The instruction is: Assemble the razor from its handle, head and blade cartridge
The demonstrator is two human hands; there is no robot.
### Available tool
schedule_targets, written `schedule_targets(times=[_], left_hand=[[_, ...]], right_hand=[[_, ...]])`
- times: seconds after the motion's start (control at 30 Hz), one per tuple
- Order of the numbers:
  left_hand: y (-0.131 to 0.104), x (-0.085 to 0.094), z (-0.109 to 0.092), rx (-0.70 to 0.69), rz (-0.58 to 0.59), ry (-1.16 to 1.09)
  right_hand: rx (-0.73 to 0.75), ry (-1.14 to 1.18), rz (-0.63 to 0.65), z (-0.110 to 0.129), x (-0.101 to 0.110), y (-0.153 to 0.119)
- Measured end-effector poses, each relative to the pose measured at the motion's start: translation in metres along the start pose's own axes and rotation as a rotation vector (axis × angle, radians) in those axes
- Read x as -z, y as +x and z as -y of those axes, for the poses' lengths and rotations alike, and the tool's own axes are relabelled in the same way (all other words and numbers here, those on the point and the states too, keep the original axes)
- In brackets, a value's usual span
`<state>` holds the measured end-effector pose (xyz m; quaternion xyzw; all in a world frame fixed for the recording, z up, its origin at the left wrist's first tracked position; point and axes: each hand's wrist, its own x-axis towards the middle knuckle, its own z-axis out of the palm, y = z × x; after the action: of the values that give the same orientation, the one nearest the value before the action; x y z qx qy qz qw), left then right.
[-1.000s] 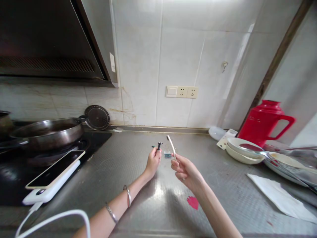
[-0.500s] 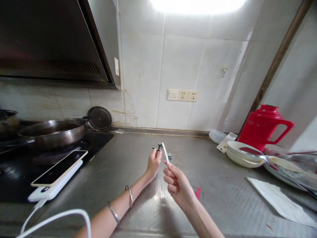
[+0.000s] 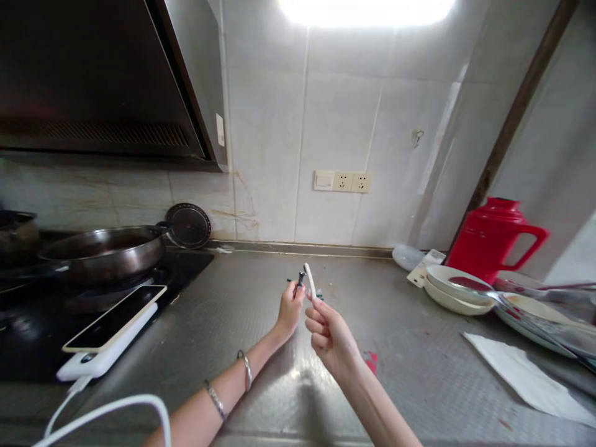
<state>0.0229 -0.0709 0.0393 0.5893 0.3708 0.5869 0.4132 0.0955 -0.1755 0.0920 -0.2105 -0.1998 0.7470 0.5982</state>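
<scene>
A black implement (image 3: 301,279) is pinched by the left fingers (image 3: 291,290), a white brush (image 3: 310,283) (tip raised) by the right fingers (image 3: 317,327).

Kitchen: range hood (image 3: 93,81) above cooktop (image 3: 28,335), pan (image 3: 107,254), stacked bowls (image 3: 459,298).

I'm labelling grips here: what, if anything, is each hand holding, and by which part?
The left hand holds a small dark tool by its lower part; the right hand pinches a slim white tool by its lower end.

White brush (image 3: 311,285), black tool (image 3: 300,280) and bright-red flask (image 3: 488,241)
</scene>
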Motion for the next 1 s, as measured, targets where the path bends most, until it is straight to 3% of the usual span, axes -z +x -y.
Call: schedule_targets(times=[0.2, 0.37, 0.57, 0.77, 1.0], left_hand=[[0.003, 0.001, 0.001, 0.017, -0.022, -0.042], [0.001, 0.0, -0.001, 0.003, -0.006, -0.007], [0.0, -0.001, -0.002, 0.009, -0.012, -0.015], [-0.001, -0.002, -0.007, 0.01, -0.002, -0.029], [0.001, -0.001, -0.003, 0.032, -0.001, -0.047]], right_hand=[[-0.018, -0.023, -0.023, -0.019, 0.003, -0.001], [0.047, 0.0, -0.004, -0.009, -0.004, 0.002], [0.014, 0.017, -0.024, -0.021, 0.001, -0.003], [0.068, 0.041, 0.013, -0.013, -0.004, 0.0], [0.021, 0.064, -0.008, -0.028, 0.001, -0.006]])
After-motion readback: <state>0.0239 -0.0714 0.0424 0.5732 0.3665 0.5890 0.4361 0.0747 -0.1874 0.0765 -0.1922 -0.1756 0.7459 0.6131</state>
